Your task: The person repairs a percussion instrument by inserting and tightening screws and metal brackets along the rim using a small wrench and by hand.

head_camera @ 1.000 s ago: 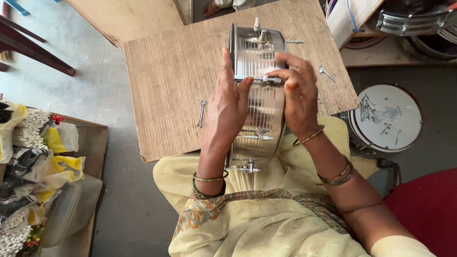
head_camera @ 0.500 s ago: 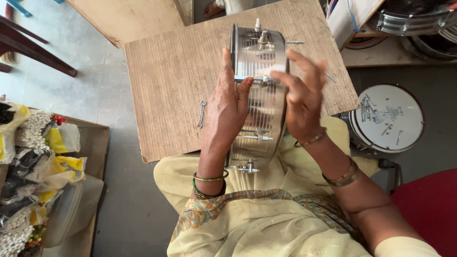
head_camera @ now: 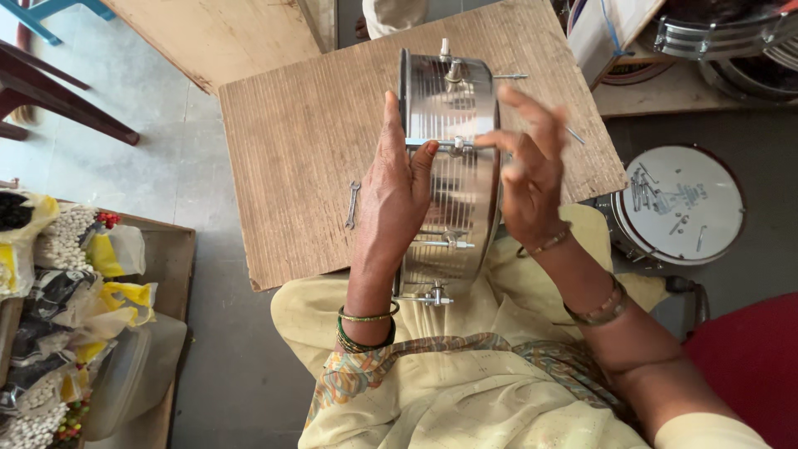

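Observation:
A shiny metal drum shell (head_camera: 453,108) with tension rods stands on its edge on a wooden board (head_camera: 299,141), leaning toward my lap. My left hand (head_camera: 397,195) lies flat against its left rim, thumb hooked over a rod. My right hand (head_camera: 525,170) hovers at the shell's right side with fingers spread, fingertips close to a lug near the middle rod. A small spanner (head_camera: 352,204) rests on the board just left of my left hand. Loose metal rods (head_camera: 573,133) lie on the board at the right.
A white drum head (head_camera: 683,204) with several bolts on it sits at the right, more drums (head_camera: 731,33) behind it. A box of bagged beads (head_camera: 66,274) stands at the left. A dark chair leg (head_camera: 50,100) crosses the upper left. Red seat (head_camera: 752,357) lower right.
My right hand has come off the middle tension rod and moved right, fingers opening out. My left hand and the shell have stayed in place.

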